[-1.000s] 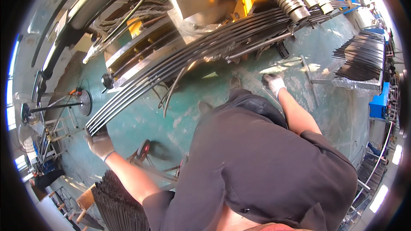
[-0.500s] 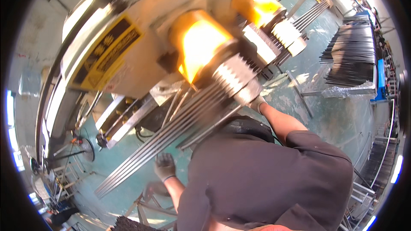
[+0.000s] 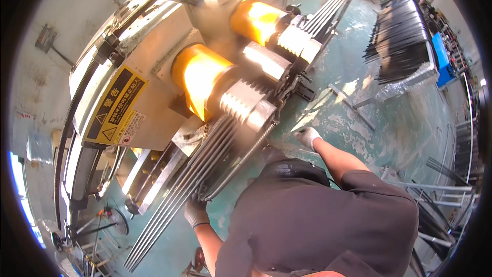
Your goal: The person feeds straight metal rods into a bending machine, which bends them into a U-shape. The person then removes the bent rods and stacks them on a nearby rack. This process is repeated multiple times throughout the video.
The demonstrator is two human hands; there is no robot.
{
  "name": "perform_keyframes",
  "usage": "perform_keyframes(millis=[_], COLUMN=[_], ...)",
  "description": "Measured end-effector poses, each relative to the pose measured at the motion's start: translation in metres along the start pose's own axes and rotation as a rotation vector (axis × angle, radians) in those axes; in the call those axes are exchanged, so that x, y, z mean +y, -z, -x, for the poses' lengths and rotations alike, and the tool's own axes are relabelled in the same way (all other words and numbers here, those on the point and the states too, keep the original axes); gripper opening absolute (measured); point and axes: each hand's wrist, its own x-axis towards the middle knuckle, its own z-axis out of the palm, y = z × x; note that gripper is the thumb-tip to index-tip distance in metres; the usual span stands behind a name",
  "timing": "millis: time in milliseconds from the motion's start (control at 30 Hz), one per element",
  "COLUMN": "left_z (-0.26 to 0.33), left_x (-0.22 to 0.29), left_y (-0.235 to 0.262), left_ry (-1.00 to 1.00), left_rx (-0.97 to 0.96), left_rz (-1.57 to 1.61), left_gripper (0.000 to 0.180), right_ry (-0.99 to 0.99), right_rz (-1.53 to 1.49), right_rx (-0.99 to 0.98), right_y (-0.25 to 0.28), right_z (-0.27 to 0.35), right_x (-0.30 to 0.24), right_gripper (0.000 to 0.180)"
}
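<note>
i read the metal rods (image 3: 179, 200) at 7 o'clock, running up to the near grooved roller (image 3: 246, 103); that placement appears done. the left hand (image 3: 196, 213), 7 o'clock, meets their edge; the right hand (image 3: 307, 137), 3 o'clock, is apart. i cannot tell either grip's state. stacked dark rods (image 3: 397, 33), 2 o'clock, appear unprocessed.

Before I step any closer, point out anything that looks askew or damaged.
The stack of dark rods on the right looks untidy: its ends jut out unevenly. Crumpled, shiny wrap bunches along its near edge. The green floor has pale patches, perhaps wear. The rods by the left hand look orderly.
</note>
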Motion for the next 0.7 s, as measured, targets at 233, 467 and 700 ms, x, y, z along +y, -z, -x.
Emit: perform_keyframes(millis=[233, 467, 700], left_z=[0.010, 0.046, 0.131], left_x=[-0.047, -0.021, 0.061], left_y=[-0.006, -0.005, -0.123], left_ry=[0.021, 0.485, 0.504], left_rx=[-0.089, -0.259, -0.029], left_rz=[-0.093, 1.521, 3.308], left_gripper=[0.031, 0.038, 0.040], right_ry=[-0.094, 0.119, 0.467], right_rz=[-0.284, -0.722, -0.942], right_rx=[0.031, 0.230, 0.359], right_y=[0.027, 0.068, 0.115], right_z=[0.090, 0.099, 0.099], right_x=[-0.033, -0.133, -0.214], right_gripper=[0.035, 0.034, 0.042])
